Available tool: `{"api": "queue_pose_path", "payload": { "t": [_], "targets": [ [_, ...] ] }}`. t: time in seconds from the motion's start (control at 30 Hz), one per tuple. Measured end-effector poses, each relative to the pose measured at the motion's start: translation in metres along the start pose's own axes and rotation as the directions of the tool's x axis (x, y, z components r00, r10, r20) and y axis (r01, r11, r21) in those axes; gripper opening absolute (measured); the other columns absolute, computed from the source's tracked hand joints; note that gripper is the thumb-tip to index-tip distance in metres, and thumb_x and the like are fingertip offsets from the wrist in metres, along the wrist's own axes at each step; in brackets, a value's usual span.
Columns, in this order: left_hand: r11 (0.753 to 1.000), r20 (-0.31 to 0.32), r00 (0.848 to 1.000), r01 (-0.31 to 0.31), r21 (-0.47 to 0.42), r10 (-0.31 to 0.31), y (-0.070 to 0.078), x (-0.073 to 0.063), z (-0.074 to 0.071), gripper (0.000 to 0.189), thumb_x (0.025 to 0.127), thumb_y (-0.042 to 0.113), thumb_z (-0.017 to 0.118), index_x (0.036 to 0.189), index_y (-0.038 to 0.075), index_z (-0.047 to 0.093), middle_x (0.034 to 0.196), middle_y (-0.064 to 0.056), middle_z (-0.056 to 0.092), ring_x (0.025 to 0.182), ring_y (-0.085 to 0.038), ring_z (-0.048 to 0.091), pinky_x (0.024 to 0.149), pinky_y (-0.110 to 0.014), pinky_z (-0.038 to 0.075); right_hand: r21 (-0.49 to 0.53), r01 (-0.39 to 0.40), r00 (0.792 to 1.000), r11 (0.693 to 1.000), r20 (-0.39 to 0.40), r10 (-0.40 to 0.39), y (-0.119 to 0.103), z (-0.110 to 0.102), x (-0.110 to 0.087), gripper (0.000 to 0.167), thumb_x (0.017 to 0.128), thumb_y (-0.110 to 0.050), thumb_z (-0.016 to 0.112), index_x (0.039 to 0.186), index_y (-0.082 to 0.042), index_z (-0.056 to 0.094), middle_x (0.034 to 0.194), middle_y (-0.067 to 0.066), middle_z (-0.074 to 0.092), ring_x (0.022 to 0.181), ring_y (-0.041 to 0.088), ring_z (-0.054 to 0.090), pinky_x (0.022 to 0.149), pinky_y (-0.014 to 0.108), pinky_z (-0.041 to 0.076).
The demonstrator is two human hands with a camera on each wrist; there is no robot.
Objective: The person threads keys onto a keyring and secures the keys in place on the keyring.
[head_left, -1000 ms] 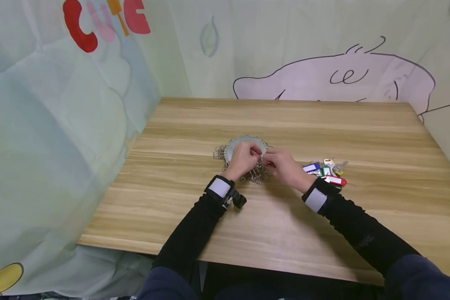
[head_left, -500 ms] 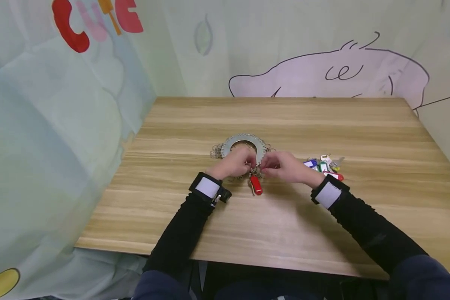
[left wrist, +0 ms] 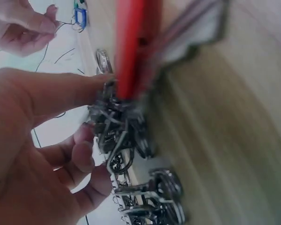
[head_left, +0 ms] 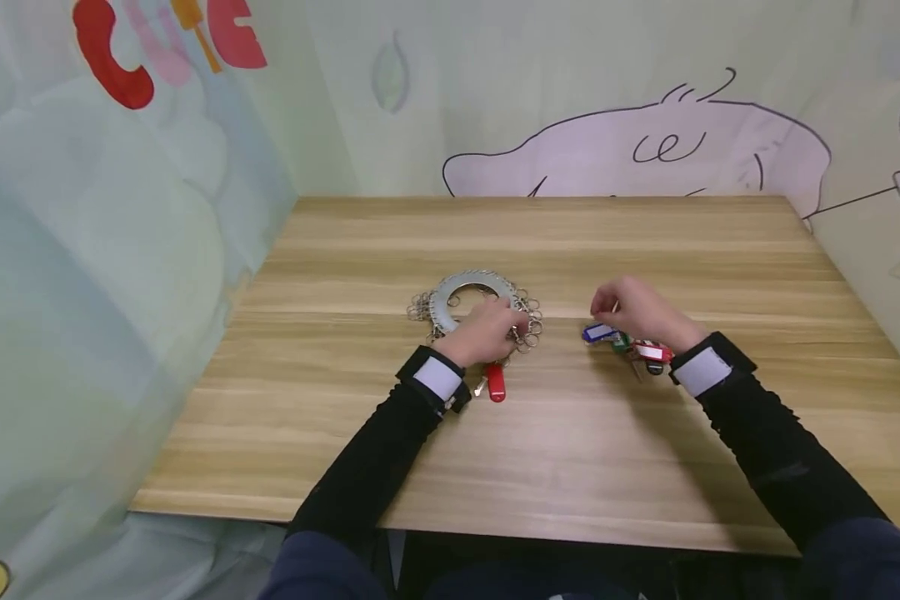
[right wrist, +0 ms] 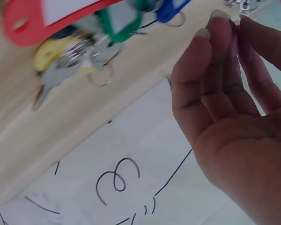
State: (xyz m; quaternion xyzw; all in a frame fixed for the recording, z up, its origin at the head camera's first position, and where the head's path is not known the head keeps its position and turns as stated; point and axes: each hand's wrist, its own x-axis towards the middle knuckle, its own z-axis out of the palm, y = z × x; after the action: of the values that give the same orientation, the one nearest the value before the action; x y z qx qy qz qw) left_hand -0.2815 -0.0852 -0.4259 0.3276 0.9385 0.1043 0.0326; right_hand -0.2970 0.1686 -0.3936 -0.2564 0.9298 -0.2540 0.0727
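Observation:
A large grey key ring with many small split rings around its rim lies mid-table. My left hand rests across its near side; in the left wrist view, thumb and fingers grip it at a bunch of metal split rings. A red key tag and a key hang toward me. My right hand hovers over a small pile of tagged keys, nearest a blue key tag. Its fingertips are bent near each other, with nothing visible between them in the right wrist view.
Also in the pile are a red tag, a green tag and a yellow-headed key. The wooden table meets a printed cloth at the back and left.
My right hand has left the key ring and moved right to the pile. The red tag with its key came into view below my left hand, which stays at the ring.

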Motion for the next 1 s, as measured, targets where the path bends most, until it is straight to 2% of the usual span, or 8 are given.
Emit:
{"api": "queue_pose_path", "payload": {
  "t": [0.3, 0.43, 0.63, 0.77, 0.83, 0.87, 0.93, 1.0],
  "targets": [
    [0.999, 0.015, 1.000, -0.002, -0.049, 0.003, 0.002, 0.005, -0.001, 0.019, 0.080, 0.002, 0.067, 0.097, 0.011, 0.070, 0.101, -0.006, 0.060, 0.099, -0.022, 0.050, 0.085, -0.035, 0.045, -0.088, 0.073, 0.997, 0.993, 0.006, -0.073, 0.009, 0.021, 0.001, 0.016, 0.084, 0.001, 0.066, 0.099, 0.001, 0.072, 0.077, 0.009, 0.068, 0.068, 0.017, 0.058, 0.062, 0.031, 0.046],
    [0.997, -0.003, 1.000, -0.017, -0.075, 0.017, 0.004, 0.010, -0.006, 0.015, 0.080, 0.001, 0.066, 0.093, 0.008, 0.071, 0.099, -0.007, 0.061, 0.097, -0.023, 0.051, 0.084, -0.035, 0.045, -0.072, 0.088, 0.996, 0.993, 0.000, -0.089, 0.011, 0.024, 0.003, 0.002, 0.083, -0.001, 0.069, 0.085, -0.001, 0.070, 0.077, 0.009, 0.068, 0.070, 0.018, 0.058, 0.064, 0.031, 0.047],
    [0.999, 0.003, 1.000, 0.005, -0.051, -0.005, 0.007, 0.014, -0.004, 0.007, 0.083, 0.013, 0.071, 0.089, 0.009, 0.070, 0.095, -0.007, 0.061, 0.095, -0.023, 0.052, 0.084, -0.035, 0.044, 0.041, 0.041, 0.998, 0.998, -0.043, -0.039, 0.007, 0.018, 0.001, 0.008, 0.083, -0.007, 0.071, 0.078, -0.007, 0.065, 0.070, 0.005, 0.060, 0.062, 0.013, 0.049, 0.055, 0.024, 0.038],
    [0.999, 0.008, 1.000, 0.027, -0.022, -0.027, 0.006, 0.015, 0.003, 0.003, 0.081, 0.007, 0.068, 0.080, 0.010, 0.067, 0.089, -0.005, 0.059, 0.091, -0.022, 0.052, 0.081, -0.033, 0.042, 0.220, -0.005, 1.000, 0.975, -0.015, 0.008, -0.001, 0.017, 0.001, 0.008, 0.087, -0.013, 0.064, 0.082, -0.006, 0.062, 0.092, 0.012, 0.068, 0.081, 0.019, 0.061, 0.073, 0.030, 0.050],
    [0.999, -0.002, 1.000, 0.026, -0.035, -0.027, 0.006, 0.016, 0.007, 0.009, 0.079, 0.002, 0.065, 0.075, 0.010, 0.066, 0.088, -0.005, 0.058, 0.090, -0.022, 0.050, 0.080, -0.033, 0.041, 0.362, -0.025, 1.000, 0.932, -0.007, 0.030, -0.004, 0.017, 0.000, 0.011, 0.090, -0.014, 0.059, 0.083, -0.005, 0.059, 0.106, 0.015, 0.069, 0.098, 0.023, 0.062, 0.089, 0.037, 0.048],
    [0.999, -0.011, 1.000, 0.023, -0.046, -0.023, 0.006, 0.016, 0.008, 0.010, 0.079, 0.000, 0.064, 0.074, 0.010, 0.065, 0.087, -0.005, 0.057, 0.090, -0.022, 0.050, 0.081, -0.033, 0.040, 0.453, -0.034, 0.999, 0.891, -0.002, 0.039, -0.005, 0.017, 0.000, 0.012, 0.091, -0.013, 0.055, 0.084, -0.003, 0.057, 0.111, 0.015, 0.068, 0.104, 0.023, 0.062, 0.096, 0.038, 0.045],
    [0.998, -0.027, 0.999, 0.015, -0.063, -0.017, 0.006, 0.016, 0.009, 0.010, 0.080, 0.000, 0.063, 0.075, 0.009, 0.064, 0.089, -0.005, 0.056, 0.092, -0.022, 0.049, 0.082, -0.033, 0.039, 0.631, -0.039, 0.999, 0.775, 0.014, 0.039, -0.009, 0.018, 0.001, 0.014, 0.094, -0.011, 0.049, 0.085, -0.002, 0.054, 0.110, 0.015, 0.067, 0.107, 0.023, 0.062, 0.102, 0.040, 0.042],
    [0.997, -0.035, 0.999, 0.015, -0.071, -0.017, 0.005, 0.014, 0.008, 0.007, 0.082, 0.002, 0.063, 0.079, 0.009, 0.062, 0.091, -0.006, 0.055, 0.093, -0.023, 0.048, 0.083, -0.034, 0.039, 0.762, -0.043, 0.999, 0.647, 0.035, 0.024, -0.015, 0.020, 0.004, 0.015, 0.097, -0.009, 0.045, 0.085, -0.003, 0.053, 0.100, 0.011, 0.067, 0.099, 0.021, 0.063, 0.099, 0.037, 0.044]
  ]
}}
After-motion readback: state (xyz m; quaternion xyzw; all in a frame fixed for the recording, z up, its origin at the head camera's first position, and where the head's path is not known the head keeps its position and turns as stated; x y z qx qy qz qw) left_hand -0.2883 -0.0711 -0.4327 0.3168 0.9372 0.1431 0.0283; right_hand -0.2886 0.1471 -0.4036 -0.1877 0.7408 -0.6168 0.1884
